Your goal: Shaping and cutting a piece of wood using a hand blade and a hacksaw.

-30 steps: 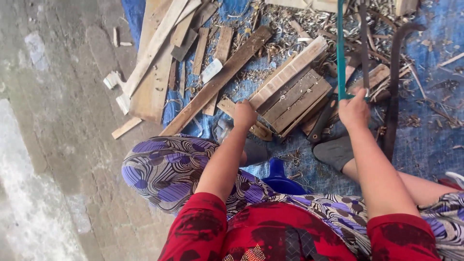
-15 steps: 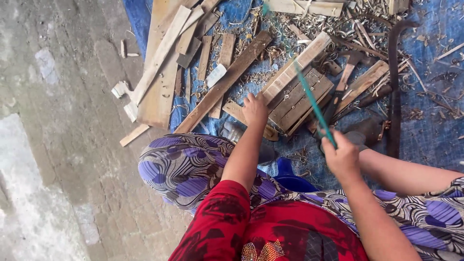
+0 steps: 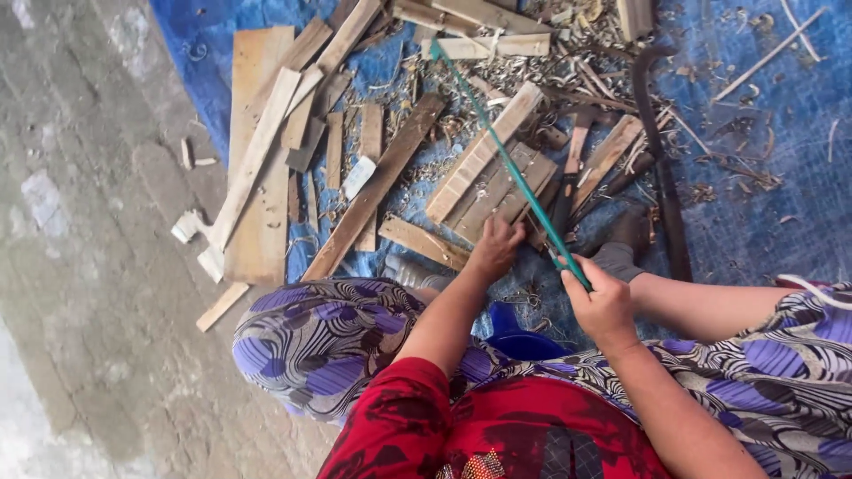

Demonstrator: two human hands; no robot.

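**Saw held over a wood block on a blue tarp**

A blue tarp (image 3: 763,222) covers the far and right part of the ground, with bare concrete floor (image 3: 89,266) to the left. A long pale plank (image 3: 257,160) lies at the tarp's left edge, and a darker narrow board (image 3: 377,186) slants beside it among loose offcuts and shavings. A curved dark bar (image 3: 661,160) runs near to far on the right. In the middle sits a slatted wood block (image 3: 497,191), with a pale batten (image 3: 484,153) along its left side.

The right hand (image 3: 603,306) is closed around the near end of a thin green saw (image 3: 506,160) (its blade slants far and left, crossing above the block). The left hand (image 3: 495,248) rests on the block's near edge, fingers bent against the wood; whether it truly grips I cannot tell.
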